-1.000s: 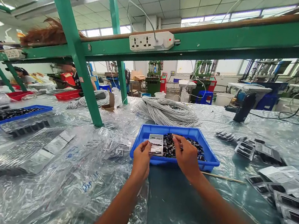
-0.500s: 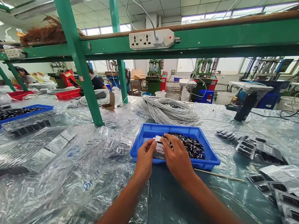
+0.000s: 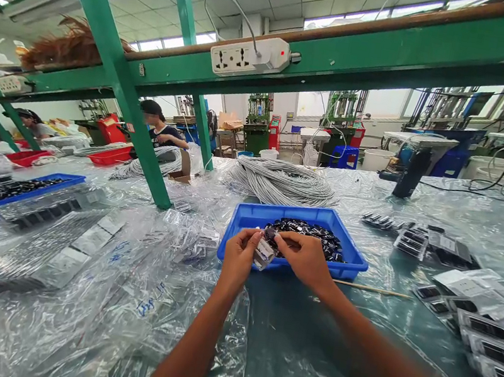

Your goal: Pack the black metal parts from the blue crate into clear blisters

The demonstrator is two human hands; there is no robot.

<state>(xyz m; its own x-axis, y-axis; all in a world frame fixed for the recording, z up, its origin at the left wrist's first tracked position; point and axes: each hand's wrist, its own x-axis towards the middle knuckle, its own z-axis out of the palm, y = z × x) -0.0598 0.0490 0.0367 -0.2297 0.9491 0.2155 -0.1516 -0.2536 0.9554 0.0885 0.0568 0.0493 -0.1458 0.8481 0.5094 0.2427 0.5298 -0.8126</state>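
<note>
My left hand (image 3: 239,255) pinches a small clear plastic bag with a white label (image 3: 263,255) by its left side, over the front rim of a blue tray (image 3: 238,219). From the right, my right hand (image 3: 305,259) has thumb and fingers closed on a small dark piece (image 3: 269,234) at the top of the bag. Whether that piece is inside the bag's mouth or just above it, I cannot tell. Many small shiny black pieces (image 3: 321,237) lie heaped in the tray behind my hands.
A thin stick (image 3: 372,289) lies right of the tray. Packed black parts (image 3: 489,350) spread along the right. Flat clear bags (image 3: 78,256) cover the left. Behind sits a grey cable coil (image 3: 281,182). A green frame post (image 3: 145,140) rises left; a co-worker (image 3: 163,130) is beyond it.
The labelled bag has tilted and dropped a little. My right hand has shifted from lying over the bag to pinching at its top, where a dark piece now shows. The view has swung slightly.
</note>
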